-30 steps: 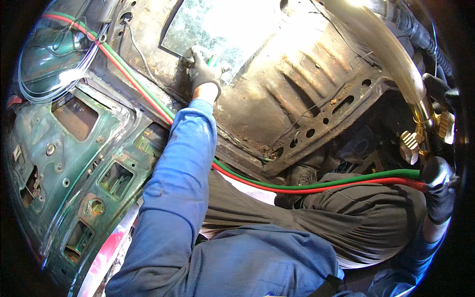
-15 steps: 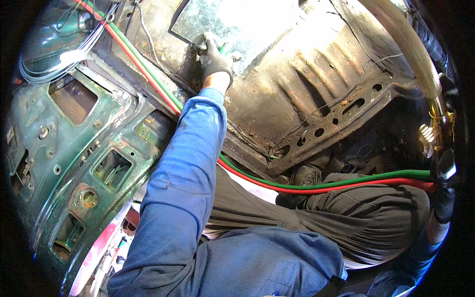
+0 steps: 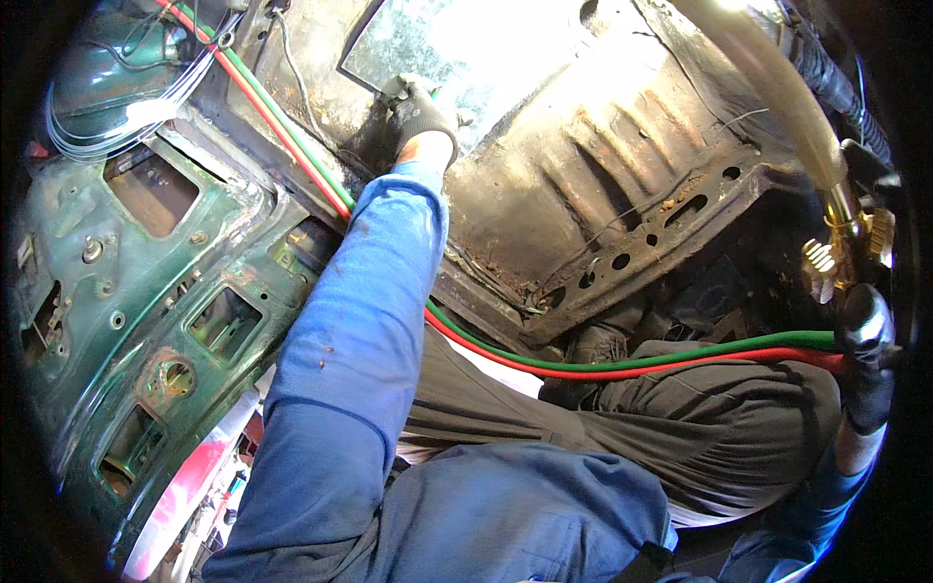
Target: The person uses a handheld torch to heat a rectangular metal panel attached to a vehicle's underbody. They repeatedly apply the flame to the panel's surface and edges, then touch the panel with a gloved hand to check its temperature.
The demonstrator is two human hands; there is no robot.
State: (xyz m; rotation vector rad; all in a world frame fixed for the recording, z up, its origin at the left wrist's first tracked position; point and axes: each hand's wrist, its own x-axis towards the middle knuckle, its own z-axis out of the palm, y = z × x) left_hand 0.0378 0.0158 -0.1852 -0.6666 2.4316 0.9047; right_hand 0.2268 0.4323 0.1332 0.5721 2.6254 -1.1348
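Note:
My left hand (image 3: 425,115), in a dark glove, reaches forward to the lower edge of a flat grey metal sheet (image 3: 394,49). Its fingers are curled closed; a small green bit shows beside them, but what they hold is hidden. At the far right my right hand (image 3: 865,335), in a black glove, is wrapped round the valve end of a gas torch (image 3: 821,136). The torch has a long brass-coloured handle and ridged knobs, and it points up and away. A red hose (image 3: 680,367) and a green hose (image 3: 680,352) run to that hand.
Round the sheet lies a rusty, ribbed car floor (image 3: 554,214) with a perforated crossmember (image 3: 651,238). A green door shell (image 3: 224,321) with cut-outs stands at left, below coiled pale wire (image 3: 117,146). The twin hoses cross my lap and continue to the upper left.
The torch and my right hand have shifted slightly left and toward me, so the knobs show more fully. My left hand stays at the sheet, its green bit less visible.

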